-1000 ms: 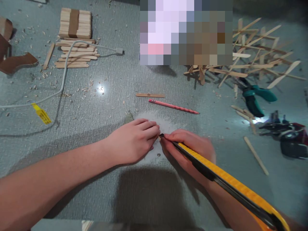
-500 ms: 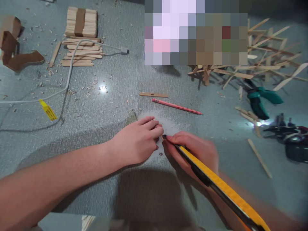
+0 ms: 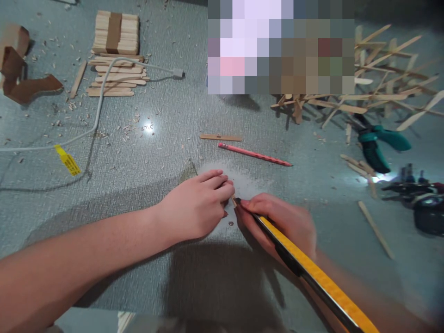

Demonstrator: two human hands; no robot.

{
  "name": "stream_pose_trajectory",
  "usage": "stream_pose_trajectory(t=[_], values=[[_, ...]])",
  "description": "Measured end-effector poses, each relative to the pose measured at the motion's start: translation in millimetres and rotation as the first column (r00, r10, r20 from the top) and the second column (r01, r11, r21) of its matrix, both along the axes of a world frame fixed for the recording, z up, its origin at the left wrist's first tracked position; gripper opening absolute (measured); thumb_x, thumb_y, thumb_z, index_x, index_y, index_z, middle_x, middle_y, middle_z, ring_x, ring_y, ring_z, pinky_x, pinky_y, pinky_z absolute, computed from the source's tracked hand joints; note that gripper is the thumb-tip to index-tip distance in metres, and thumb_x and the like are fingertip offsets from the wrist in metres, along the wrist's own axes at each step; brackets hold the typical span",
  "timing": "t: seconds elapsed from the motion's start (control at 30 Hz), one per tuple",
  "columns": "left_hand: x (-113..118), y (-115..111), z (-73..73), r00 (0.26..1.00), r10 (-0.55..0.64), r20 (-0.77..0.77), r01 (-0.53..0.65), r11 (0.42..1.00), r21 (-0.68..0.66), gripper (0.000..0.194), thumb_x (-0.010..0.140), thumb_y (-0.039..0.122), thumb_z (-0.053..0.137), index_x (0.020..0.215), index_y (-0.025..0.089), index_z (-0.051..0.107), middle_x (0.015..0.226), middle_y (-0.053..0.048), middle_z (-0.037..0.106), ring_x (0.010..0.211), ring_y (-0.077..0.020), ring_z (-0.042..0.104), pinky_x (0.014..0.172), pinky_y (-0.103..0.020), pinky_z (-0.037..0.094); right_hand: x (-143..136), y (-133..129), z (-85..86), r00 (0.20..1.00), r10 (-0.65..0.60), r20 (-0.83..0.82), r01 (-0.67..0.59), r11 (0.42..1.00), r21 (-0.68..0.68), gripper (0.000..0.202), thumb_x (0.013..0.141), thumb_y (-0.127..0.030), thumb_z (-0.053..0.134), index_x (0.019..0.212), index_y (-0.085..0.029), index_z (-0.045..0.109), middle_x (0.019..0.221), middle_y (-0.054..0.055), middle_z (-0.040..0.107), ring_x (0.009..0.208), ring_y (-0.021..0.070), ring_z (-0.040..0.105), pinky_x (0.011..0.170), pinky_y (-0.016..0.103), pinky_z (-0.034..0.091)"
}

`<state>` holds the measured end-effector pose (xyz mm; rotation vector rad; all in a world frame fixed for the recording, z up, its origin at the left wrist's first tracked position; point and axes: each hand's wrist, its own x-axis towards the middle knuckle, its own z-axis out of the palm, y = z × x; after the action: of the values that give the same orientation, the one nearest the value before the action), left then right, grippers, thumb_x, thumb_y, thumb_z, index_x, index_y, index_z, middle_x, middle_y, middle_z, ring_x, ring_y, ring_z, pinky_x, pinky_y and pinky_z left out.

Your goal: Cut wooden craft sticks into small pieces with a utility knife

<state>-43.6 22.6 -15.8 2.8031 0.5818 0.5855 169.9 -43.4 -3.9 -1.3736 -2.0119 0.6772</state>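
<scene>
My left hand (image 3: pixel 199 201) is closed low over the table, its fingertips pressing on a small wooden piece (image 3: pixel 234 200) whose end peeks out to the right. My right hand (image 3: pixel 280 222) grips a long yellow and black tool (image 3: pixel 308 268), perhaps a cutter knife. The tool's dark tip meets the wooden piece right beside my left fingertips. Most of the piece is hidden under my left hand. Pale dust (image 3: pixel 249 180) surrounds the fingers. Beyond my hands lie a red pencil (image 3: pixel 255 154) and a wooden stick with a small dark notch (image 3: pixel 221 137).
A banded bundle of sticks (image 3: pixel 130 32), loose sticks (image 3: pixel 120 82) and a white cable (image 3: pixel 99 111) lie at the upper left. Green-handled pliers (image 3: pixel 374 152), a pile of sticks (image 3: pixel 385 97) and a black tool (image 3: pixel 430 215) are on the right. A blurred patch hides the top middle.
The yellow tool and my right hand have shifted slightly downward. My left hand stays in nearly the same place.
</scene>
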Motion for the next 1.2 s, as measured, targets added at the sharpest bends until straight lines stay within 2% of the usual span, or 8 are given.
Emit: stream_pose_trajectory(t=[0.33,0.47,0.63,1.0,1.2], values=[[-0.7,-0.9,-1.4,1.000,-0.007,0.005,0.007,1.000,-0.013,0.019,0.092,0.025,0.064,0.097,0.011,0.076,0.117,-0.012,0.068,0.115,-0.0256,0.062,0.115,-0.042,0.047,-0.9,-2.0,-1.5,1.000,0.000,-0.009,0.001,1.000,0.029,0.015,0.090,-0.013,0.066,0.091,-0.028,0.065,0.075,-0.003,0.070,0.060,0.0138,0.067,0.057,0.026,0.053],[-1.0,0.5,-1.9,0.999,-0.034,0.022,0.035,0.998,-0.047,0.019,0.093,0.026,0.062,0.096,0.012,0.075,0.117,-0.012,0.067,0.117,-0.0258,0.061,0.116,-0.043,0.046,-1.7,0.7,0.1,0.999,-0.039,-0.020,0.041,0.997,0.069,0.014,0.089,-0.014,0.068,0.092,-0.027,0.064,0.077,-0.002,0.072,0.064,0.0136,0.068,0.059,0.025,0.055],[-0.3,1.2,-1.6,0.998,-0.049,0.028,0.051,0.996,-0.079,0.022,0.092,0.029,0.064,0.099,0.010,0.074,0.119,-0.015,0.066,0.119,-0.0268,0.060,0.118,-0.045,0.044,-3.1,2.1,-0.4,0.998,-0.064,-0.019,0.065,0.997,0.042,0.013,0.090,-0.015,0.067,0.093,-0.026,0.064,0.080,-0.001,0.074,0.067,0.0145,0.070,0.061,0.027,0.057],[0.6,1.9,-2.7,0.998,-0.055,0.028,0.056,0.998,-0.026,0.018,0.090,0.027,0.065,0.091,0.011,0.074,0.115,-0.014,0.067,0.113,-0.0265,0.062,0.117,-0.042,0.045,-6.1,6.3,1.2,0.999,-0.048,-0.011,0.049,0.996,0.081,0.014,0.090,-0.014,0.067,0.092,-0.027,0.063,0.076,-0.004,0.071,0.063,0.0133,0.067,0.058,0.025,0.055],[3.3,-1.9,-3.4,1.000,-0.012,0.018,0.013,1.000,-0.002,0.017,0.090,0.028,0.066,0.091,0.013,0.076,0.115,-0.012,0.068,0.112,-0.0253,0.062,0.116,-0.043,0.044,-4.6,4.1,1.9,0.999,-0.042,0.005,0.042,0.999,0.027,0.015,0.089,-0.011,0.067,0.091,-0.025,0.063,0.077,-0.003,0.069,0.062,0.0119,0.064,0.059,0.025,0.052]])
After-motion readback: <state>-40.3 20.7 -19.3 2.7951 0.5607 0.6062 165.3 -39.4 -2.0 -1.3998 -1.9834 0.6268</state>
